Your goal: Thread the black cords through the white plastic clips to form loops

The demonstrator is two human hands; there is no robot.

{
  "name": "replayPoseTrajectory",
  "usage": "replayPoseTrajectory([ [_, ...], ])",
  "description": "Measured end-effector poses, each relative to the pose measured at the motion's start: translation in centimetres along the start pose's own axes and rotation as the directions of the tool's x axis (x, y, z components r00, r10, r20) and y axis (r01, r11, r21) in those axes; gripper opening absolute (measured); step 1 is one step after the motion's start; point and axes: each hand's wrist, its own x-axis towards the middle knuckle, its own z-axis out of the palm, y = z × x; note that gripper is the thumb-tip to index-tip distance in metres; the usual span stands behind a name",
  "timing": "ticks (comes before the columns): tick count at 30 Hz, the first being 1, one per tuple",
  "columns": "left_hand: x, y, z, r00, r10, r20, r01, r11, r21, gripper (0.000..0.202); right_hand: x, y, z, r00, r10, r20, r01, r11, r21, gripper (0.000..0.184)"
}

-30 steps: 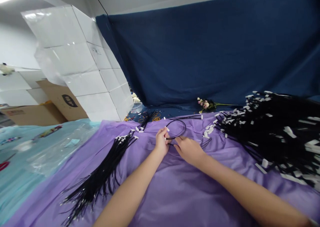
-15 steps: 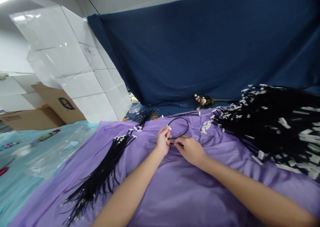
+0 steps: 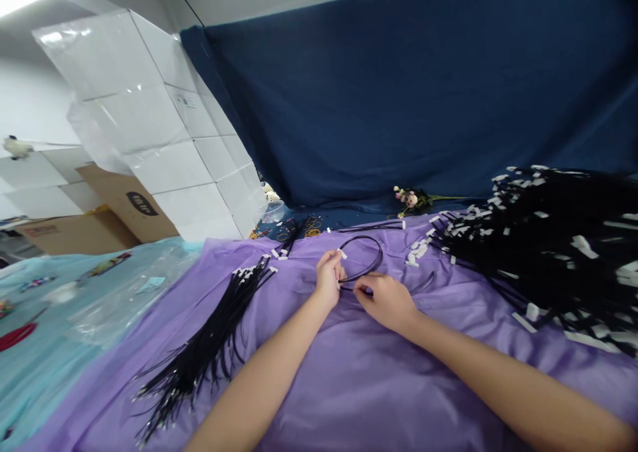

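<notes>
My left hand and my right hand meet over the purple cloth. Both pinch one thin black cord that curves into a loop beyond my fingers. A small white tag sits at the cord's end by my left thumb. A sorted bundle of black cords lies to the left of my left arm. To the right of my right hand spreads a big loose heap of black cords with white tags.
Stacked white boxes and cardboard boxes stand at the left. A dark blue cloth backdrop closes the back. A small sprig of flowers and yellow rubber bands lie at the far edge. Clear plastic covers the light blue surface at left.
The loop of cord has grown slightly wider beyond my fingers. My hands stay together; the view has shifted a little.
</notes>
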Motion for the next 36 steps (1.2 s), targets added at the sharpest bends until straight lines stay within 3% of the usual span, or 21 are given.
replayPoseTrajectory([
  [7,-0.3,0.2,0.2,1.0,-0.014,0.024,0.015,0.998,-0.053,0.03,0.3,0.2,0.4,1.0,-0.007,-0.022,0.007,1.0,-0.029,0.015],
  [13,-0.5,0.5,0.2,1.0,-0.012,0.021,0.015,0.995,-0.1,0.031,0.2,-0.4,0.3,0.978,-0.207,-0.019,0.202,0.97,-0.136,0.018],
  [16,-0.6,0.7,0.2,1.0,0.0,0.01,0.001,0.992,-0.122,0.032,0.0,-0.6,0.4,0.968,-0.25,-0.003,0.246,0.956,-0.161,0.019],
  [21,-0.6,0.7,0.3,1.0,0.008,-0.003,-0.009,0.988,-0.152,0.027,0.0,-0.5,0.3,0.977,-0.214,0.012,0.212,0.96,-0.181,0.023],
  [28,-0.6,0.3,0.4,0.999,0.043,-0.008,-0.044,0.985,-0.168,0.03,0.0,-0.9,0.2,0.998,-0.052,-0.042,0.044,0.985,-0.166,0.024],
  [36,-1.0,0.1,0.6,0.999,0.039,0.003,-0.038,0.985,-0.171,0.032,0.0,-0.2,0.4,0.996,-0.085,0.004,0.084,0.975,-0.205,0.02],
])
